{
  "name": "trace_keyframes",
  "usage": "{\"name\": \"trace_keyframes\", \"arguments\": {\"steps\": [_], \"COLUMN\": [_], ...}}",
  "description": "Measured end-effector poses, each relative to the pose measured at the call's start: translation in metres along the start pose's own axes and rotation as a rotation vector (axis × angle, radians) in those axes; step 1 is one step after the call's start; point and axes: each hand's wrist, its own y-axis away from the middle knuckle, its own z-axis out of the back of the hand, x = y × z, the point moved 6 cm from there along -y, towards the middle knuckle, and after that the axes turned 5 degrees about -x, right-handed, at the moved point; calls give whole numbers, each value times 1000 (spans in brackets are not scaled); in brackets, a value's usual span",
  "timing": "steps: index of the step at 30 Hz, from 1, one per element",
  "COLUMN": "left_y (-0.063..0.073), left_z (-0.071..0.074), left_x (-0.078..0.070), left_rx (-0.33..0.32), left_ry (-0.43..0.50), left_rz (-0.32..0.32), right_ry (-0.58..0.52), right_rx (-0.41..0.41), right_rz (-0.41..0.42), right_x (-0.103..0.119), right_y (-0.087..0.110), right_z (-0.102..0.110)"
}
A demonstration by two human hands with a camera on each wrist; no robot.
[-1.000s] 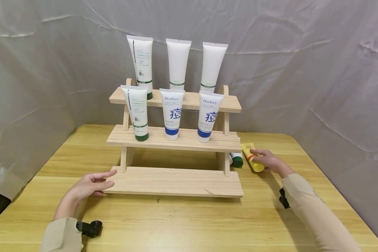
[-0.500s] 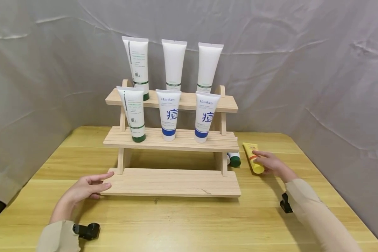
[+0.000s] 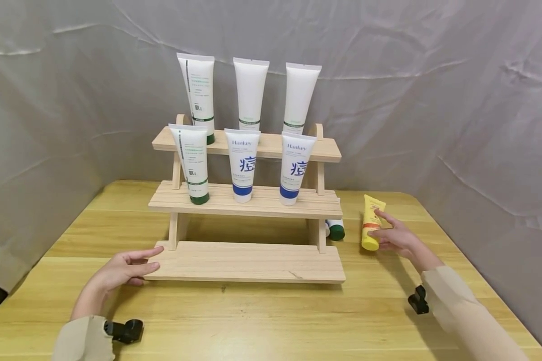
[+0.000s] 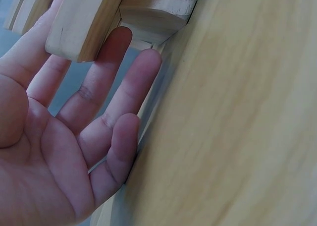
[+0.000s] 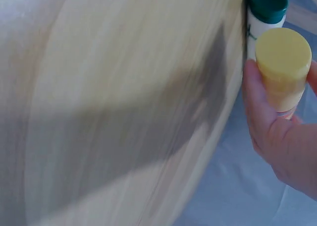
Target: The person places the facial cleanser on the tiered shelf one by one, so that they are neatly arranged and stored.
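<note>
My right hand [image 3: 397, 236] holds a yellow squeeze tube [image 3: 371, 222] at the right of the wooden display stand [image 3: 248, 263]. The tube leans steeply, cap end down. In the right wrist view its round yellow cap [image 5: 283, 51] faces the camera, with fingers on both sides. At the stand's lower left corner, my left hand [image 3: 123, 271] touches the end of the bottom shelf, fingers fairly straight. The left wrist view shows fingertips [image 4: 119, 37] right at the board's rounded end. White tubes with green caps stand on the stand, such as the front left one [image 3: 193, 163].
Two white tubes with blue bands, one in the centre [image 3: 243, 163], share the middle shelf. Several taller white tubes [image 3: 251, 90] fill the top shelf. A green-capped tube [image 3: 336, 230] lies behind the stand's right leg. Grey cloth [image 3: 433, 100] surrounds the wooden table [image 3: 271, 321].
My right hand has raised the yellow tube from its lying position, tipped it more upright and moved it slightly right. The left hand stays at the shelf end.
</note>
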Motion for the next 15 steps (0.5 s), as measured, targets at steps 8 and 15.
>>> {"name": "trace_keyframes", "arguments": {"steps": [8, 15], "left_y": [0, -1], "left_z": [0, 0], "left_x": [2, 2], "left_rx": [0, 3], "left_ry": [5, -1], "left_rz": [12, 4], "right_ry": [-143, -143], "right_rx": [-6, -11], "right_rz": [85, 174], "right_x": [11, 26], "right_y": [15, 34], "right_z": [-7, -14]}}
